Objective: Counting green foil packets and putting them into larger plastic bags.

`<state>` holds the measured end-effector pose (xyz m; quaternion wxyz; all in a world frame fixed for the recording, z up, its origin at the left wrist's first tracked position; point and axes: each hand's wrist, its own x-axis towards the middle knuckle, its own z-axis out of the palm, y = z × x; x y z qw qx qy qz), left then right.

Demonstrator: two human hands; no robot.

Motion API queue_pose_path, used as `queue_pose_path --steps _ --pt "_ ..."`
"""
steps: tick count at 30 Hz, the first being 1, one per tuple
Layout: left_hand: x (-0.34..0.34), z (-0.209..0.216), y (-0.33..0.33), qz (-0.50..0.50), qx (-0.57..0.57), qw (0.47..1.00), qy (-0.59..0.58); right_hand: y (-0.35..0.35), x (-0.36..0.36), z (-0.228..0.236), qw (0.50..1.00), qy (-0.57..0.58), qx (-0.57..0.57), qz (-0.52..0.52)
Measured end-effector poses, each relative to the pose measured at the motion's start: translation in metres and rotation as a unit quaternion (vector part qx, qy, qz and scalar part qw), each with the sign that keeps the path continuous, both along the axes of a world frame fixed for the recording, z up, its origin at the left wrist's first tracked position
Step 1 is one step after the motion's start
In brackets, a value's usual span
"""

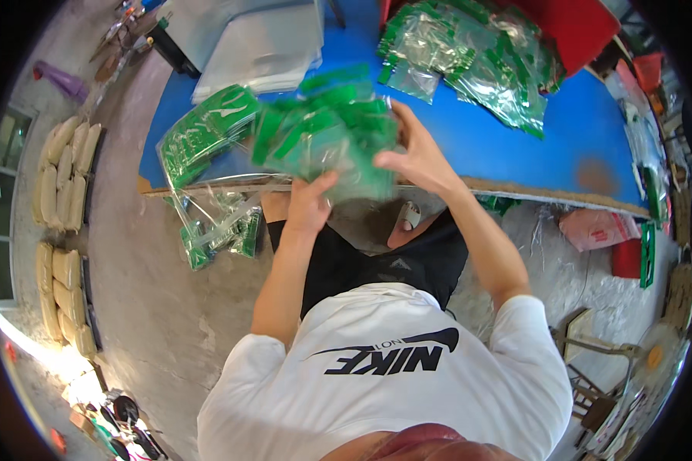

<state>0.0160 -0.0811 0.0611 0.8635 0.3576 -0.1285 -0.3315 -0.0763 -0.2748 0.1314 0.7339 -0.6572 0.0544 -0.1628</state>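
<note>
Above the near edge of the table, a thick bundle of green-and-clear plastic bags (327, 134) is smeared by motion. My left hand (311, 203) grips its lower edge, thumb lying over the front and the other fingers mostly behind. My right hand (421, 154) clasps the right side, its thumb low and its fingers higher up along the edge. Just left of the bundle, a stack of similar green bags (207, 131) lies on the blue table, partly overhanging the front edge. A larger heap of green-and-clear bags (469, 65) sits at the far right.
Large clear plastic sheets (261, 50) lie at the back left of the blue table (507, 165). Beside them stands a black cylinder (173, 50). A red container (580, 31) is behind the heap. More green packets (223, 230) hang or lie below the table edge. Filled sacks (65, 177) are stacked at left.
</note>
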Motion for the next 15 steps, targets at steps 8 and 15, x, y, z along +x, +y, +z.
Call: queue_pose_path --steps 8,15 --pt "0.063 0.013 -0.033 -0.011 0.213 0.843 -0.495 -0.027 0.033 -0.064 0.954 0.030 -0.297 -0.031" --pt "0.072 -0.006 -0.028 -0.048 0.239 0.823 -0.513 -0.015 0.021 -0.050 0.942 0.006 -0.336 -0.021"
